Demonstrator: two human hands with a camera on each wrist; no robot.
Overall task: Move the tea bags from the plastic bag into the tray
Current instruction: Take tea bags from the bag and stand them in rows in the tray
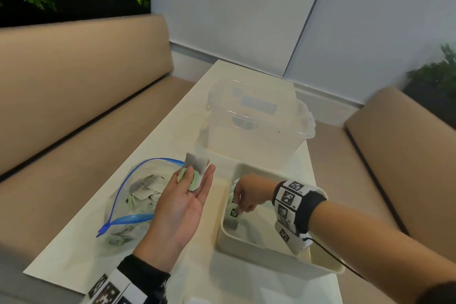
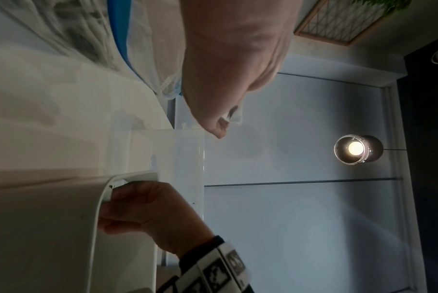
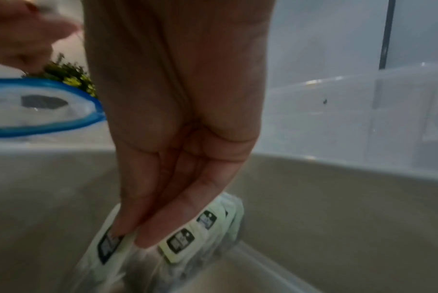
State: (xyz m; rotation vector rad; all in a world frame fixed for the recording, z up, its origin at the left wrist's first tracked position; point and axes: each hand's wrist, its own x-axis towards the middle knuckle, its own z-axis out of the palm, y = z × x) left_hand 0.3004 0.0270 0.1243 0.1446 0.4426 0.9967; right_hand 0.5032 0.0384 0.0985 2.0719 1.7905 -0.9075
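Your left hand (image 1: 183,201) is palm up above the table (image 1: 158,150), between the plastic bag (image 1: 128,202) and the tray (image 1: 283,258), fingers nearly straight, with a few tea bags (image 1: 195,168) lying across them. Your right hand (image 1: 249,192) reaches down into the tray at its far left corner, fingertips pinching a tea bag tag (image 1: 235,212) among the ones already standing there (image 3: 202,226). The plastic bag lies open on the left, more tea bags inside. A clear lidded box (image 1: 254,118) sits just beyond the tray.
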